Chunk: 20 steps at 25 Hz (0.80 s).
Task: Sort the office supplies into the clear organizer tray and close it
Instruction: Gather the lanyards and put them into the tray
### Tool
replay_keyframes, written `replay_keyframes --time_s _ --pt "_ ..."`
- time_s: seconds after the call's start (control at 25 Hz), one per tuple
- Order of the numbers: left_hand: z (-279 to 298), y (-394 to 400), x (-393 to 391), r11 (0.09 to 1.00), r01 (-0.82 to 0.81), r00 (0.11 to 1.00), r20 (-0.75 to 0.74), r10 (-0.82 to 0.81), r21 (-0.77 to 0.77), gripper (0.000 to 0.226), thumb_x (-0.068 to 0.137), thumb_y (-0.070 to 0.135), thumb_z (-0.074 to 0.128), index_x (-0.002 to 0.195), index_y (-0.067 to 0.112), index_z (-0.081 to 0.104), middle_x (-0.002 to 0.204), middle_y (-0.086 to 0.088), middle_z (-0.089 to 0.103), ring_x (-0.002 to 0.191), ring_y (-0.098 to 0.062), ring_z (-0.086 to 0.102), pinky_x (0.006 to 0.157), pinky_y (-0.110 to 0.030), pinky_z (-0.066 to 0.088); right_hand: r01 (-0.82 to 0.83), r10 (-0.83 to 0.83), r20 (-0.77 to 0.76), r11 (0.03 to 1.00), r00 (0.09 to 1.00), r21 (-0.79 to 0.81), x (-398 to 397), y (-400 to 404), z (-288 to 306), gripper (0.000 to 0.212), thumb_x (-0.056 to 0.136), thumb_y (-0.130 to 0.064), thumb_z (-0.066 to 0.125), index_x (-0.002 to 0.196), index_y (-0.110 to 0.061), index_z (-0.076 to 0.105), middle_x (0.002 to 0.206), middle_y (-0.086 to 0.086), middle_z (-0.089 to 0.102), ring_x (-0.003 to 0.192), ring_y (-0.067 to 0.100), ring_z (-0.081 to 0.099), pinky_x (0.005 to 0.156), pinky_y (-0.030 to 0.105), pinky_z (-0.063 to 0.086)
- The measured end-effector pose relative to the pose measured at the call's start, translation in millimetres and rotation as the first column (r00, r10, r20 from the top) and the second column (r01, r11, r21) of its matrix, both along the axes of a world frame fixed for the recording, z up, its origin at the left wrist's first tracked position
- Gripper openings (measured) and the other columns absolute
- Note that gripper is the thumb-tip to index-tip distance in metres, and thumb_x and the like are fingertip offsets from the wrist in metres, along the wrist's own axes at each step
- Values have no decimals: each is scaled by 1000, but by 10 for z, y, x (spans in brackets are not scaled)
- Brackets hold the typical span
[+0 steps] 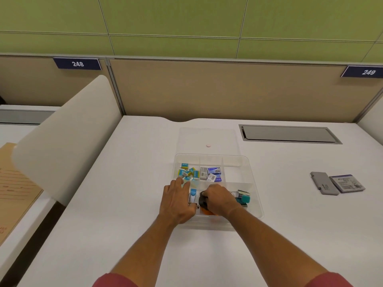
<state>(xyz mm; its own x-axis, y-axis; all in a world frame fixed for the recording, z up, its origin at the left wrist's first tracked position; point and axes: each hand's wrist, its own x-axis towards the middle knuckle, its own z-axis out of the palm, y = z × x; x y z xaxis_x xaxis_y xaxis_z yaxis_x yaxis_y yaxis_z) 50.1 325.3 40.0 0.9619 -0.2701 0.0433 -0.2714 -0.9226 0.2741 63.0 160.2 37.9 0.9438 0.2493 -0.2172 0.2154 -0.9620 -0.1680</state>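
The clear organizer tray (pixel 253 179) sits mid-table, with its clear lid (pixel 207 135) lying flat just behind it. Small blue and yellow boxes (pixel 187 172) fill the back-left compartment; grey and blue staple boxes (pixel 211 174) lie beside them. A teal stapler (pixel 243 197) rests in the front-right section. My right hand (pixel 219 198) is closed on a black and orange tape dispenser (pixel 204 204) in the front of the tray. My left hand (pixel 179 200) rests on the tray's front-left corner, fingers spread, touching a blue stapler (pixel 193 194).
A grey calculator-like case (pixel 323 183) and a grey labelled box (pixel 347 183) lie on the table to the right. A cable hatch (pixel 289 134) is set into the desk behind. A white divider panel (pixel 62 137) stands left, with brown paper (pixel 14 183) beyond it.
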Motion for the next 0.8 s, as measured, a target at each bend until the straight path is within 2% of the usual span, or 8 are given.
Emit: replay_keyframes --time_s 0.16,0.24,0.36,0.44,0.6,0.72,0.8 --pt "-2 -17 21 999 32 999 -3 -32 41 73 79 44 53 144 17 32 144 -7 36 130 -23 35 107 -35 31 -100 101 -7 973 995 -210 -43 4 -37 31 95 -33 52 110 -9 64 110 12 65 103 25 56 92 38 46" --pt "-1 -26 37 997 49 999 9 -50 53 73 80 43 51 145 16 30 149 -9 33 134 -24 32 110 -36 29 -84 83 -8 984 996 -156 -72 -19 22 31 93 -33 50 111 -10 62 111 11 63 106 26 52 96 40 40" --pt "8 -56 54 996 66 997 35 -68 53 74 84 42 47 149 16 25 155 -9 25 140 -25 25 114 -38 24 -14 13 61 1000 998 12 -116 -147 143 34 86 -32 45 112 -14 58 118 7 62 111 25 51 97 39 37" --pt "26 -92 64 996 80 995 57 -82 40 75 85 42 45 151 16 21 157 -10 22 143 -25 21 116 -37 19 15 -23 132 998 991 58 -145 -251 184 44 85 -37 46 123 -15 53 130 6 57 117 25 49 98 40 36" --pt "43 -216 96 992 123 990 67 -124 21 80 85 44 43 153 18 11 161 -10 10 148 -23 7 119 -35 5 107 -122 205 991 971 83 -211 -459 200 69 86 -50 45 146 -17 34 153 7 35 137 25 35 110 42 28" --pt "50 -403 122 988 150 988 35 -152 45 82 87 50 40 153 22 0 162 -7 -4 149 -23 -6 116 -35 -9 186 -199 213 979 957 81 -281 -654 211 80 86 -61 36 152 -18 20 160 9 21 146 26 21 117 43 20" --pt "79 -555 142 983 169 984 43 -172 68 83 88 54 38 153 22 -2 161 -7 -7 148 -24 -8 115 -37 -11 219 -226 202 974 953 58 -325 -792 234 87 83 -66 30 153 -18 12 162 10 14 149 26 14 118 43 15"
